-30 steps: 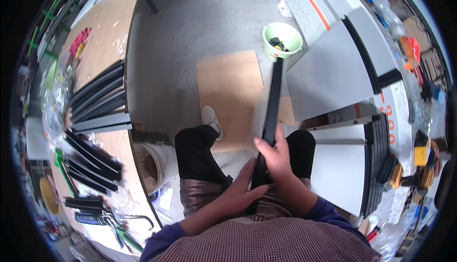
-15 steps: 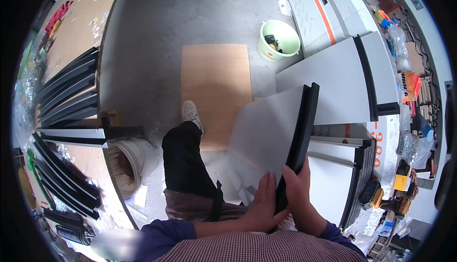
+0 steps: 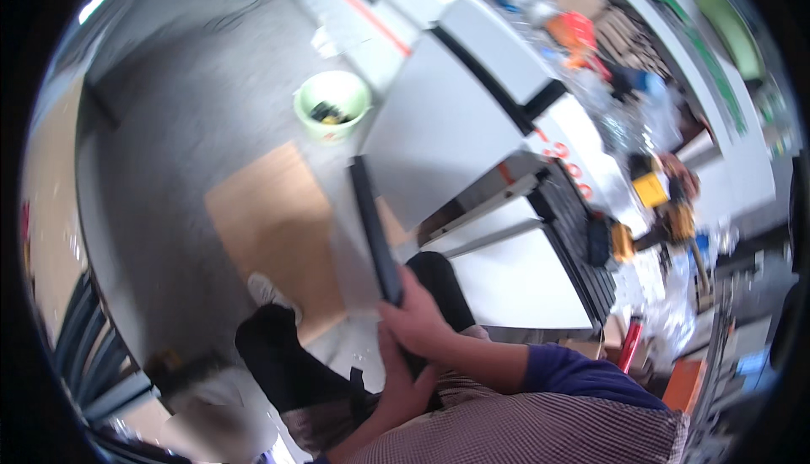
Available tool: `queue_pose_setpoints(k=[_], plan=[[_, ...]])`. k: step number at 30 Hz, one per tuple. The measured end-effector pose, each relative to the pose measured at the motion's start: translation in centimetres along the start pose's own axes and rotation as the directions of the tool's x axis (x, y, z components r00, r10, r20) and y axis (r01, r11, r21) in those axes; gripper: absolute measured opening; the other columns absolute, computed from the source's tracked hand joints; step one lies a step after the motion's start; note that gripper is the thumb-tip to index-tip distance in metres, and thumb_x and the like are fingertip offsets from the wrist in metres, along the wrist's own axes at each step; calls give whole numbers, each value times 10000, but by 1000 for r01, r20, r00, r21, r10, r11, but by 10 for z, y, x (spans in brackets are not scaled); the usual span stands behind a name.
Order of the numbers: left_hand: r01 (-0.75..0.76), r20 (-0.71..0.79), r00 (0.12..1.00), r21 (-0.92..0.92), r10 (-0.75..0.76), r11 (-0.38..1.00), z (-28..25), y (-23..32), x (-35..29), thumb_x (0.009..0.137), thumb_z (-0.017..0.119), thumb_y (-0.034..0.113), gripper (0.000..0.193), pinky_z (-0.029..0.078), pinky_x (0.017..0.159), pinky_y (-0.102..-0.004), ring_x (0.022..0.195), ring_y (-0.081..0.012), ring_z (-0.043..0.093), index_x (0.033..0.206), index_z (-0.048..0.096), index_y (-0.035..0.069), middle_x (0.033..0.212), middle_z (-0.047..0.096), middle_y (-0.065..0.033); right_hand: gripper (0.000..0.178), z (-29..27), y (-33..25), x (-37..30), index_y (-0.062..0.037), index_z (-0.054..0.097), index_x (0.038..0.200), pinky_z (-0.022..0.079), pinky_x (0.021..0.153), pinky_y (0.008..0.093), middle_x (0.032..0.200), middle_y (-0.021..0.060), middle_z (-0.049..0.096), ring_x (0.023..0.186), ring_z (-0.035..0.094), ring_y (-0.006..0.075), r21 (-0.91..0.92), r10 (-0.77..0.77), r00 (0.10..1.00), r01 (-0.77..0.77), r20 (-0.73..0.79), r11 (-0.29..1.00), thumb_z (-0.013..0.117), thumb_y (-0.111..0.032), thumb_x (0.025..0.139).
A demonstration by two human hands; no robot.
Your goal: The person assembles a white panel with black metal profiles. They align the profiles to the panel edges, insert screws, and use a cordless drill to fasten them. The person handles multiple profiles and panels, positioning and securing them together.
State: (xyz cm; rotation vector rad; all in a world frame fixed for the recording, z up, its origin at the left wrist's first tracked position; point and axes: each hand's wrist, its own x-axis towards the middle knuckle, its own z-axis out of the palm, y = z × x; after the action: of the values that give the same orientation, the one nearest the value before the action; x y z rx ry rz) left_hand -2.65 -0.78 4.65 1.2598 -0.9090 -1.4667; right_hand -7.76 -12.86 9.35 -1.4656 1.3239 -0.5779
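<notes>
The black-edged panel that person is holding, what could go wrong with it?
The left hand and the right hand are both near one end of the black-edged panel, so its far end might dip or swing. That far end looks close to the large grey panel in this view, so turning could perhaps bump it. A white shoe is down on the floor side, so a slip might hurt toes.

At far left, a table (image 3: 52,186) with strips (image 3: 83,329) on it; on the floor right of it, a flat board (image 3: 274,219); beyond the board, a bucket (image 3: 332,131) with small things inside; before the torso, a panel (image 3: 372,223) in both hands (image 3: 413,316); to the right, stacked panels (image 3: 515,283), with a power tool (image 3: 623,242) just beside them.
</notes>
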Motion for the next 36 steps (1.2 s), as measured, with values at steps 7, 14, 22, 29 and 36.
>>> queue_pose_setpoints(k=[7,14,22,29,36], plan=[[41,-58,998,19,-40,999,14,33,-10,869,669,164,884,293,1114,-388,1341,-300,343,1509,82,1,1473,266,-213,482,-56,-55,-24,23,423,1332,333,1077,394,1287,207,470,1230,465,330,258,-418,903,430,-102,865,565,-258,966],[128,-72,989,-75,-133,989,3,21,-16,890,646,177,801,340,1083,-379,1283,-290,414,1505,163,4,1438,353,-196,299,-98,-165,-78,9,634,970,406,894,385,1066,162,567,1054,498,267,994,-988,138,96,-67,-54,564,-278,928],[245,-112,963,-19,-245,969,-14,11,-32,909,634,198,783,352,1076,-382,1286,-294,414,1510,173,5,1449,364,-183,323,-104,-164,-87,27,667,988,392,899,343,1042,155,568,1048,478,246,961,-949,173,-34,-264,-274,611,-279,899],[289,-126,950,4,-287,957,-22,10,-32,925,624,217,767,363,1069,-385,1290,-297,413,1515,182,6,1458,374,-172,318,-140,-156,-80,24,676,1006,403,897,337,1051,153,570,1028,499,238,968,-950,182,42,-252,-249,610,-269,900],[303,-122,946,8,-300,953,-27,8,-31,941,613,235,753,373,1063,-387,1293,-300,413,1520,190,7,1467,384,-161,268,-195,-127,-43,-23,622,991,456,850,355,1007,122,614,982,573,220,850,-961,276,497,33,172,575,-278,921]])
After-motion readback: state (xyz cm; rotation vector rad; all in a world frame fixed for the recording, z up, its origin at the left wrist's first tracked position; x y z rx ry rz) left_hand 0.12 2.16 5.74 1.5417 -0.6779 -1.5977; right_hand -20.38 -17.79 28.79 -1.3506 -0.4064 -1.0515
